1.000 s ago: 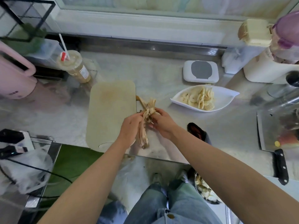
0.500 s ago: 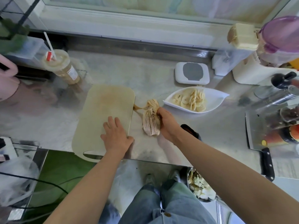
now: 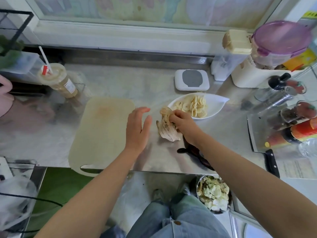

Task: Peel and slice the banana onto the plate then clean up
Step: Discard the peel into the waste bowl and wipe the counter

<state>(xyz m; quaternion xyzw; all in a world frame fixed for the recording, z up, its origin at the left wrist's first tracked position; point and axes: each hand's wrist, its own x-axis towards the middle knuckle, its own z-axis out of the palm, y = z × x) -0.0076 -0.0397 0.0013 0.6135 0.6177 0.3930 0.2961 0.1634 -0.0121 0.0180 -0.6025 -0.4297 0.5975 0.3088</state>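
A person's right grip (image 3: 181, 121) is pinching a crumpled banana peel (image 3: 167, 130) low over the steel tabletop (image 3: 137, 83), just beside a white plate (image 3: 220, 102) that is holding banana slices (image 3: 192, 104). The left grip (image 3: 137, 127) is hovering open, fingers straight, over the right edge of a pale cutting board (image 3: 103, 127), near the peel.

Head-worn wide-angle camera looking down at the counter (image 3: 137, 83), hovering close above its near edge, facing forward.
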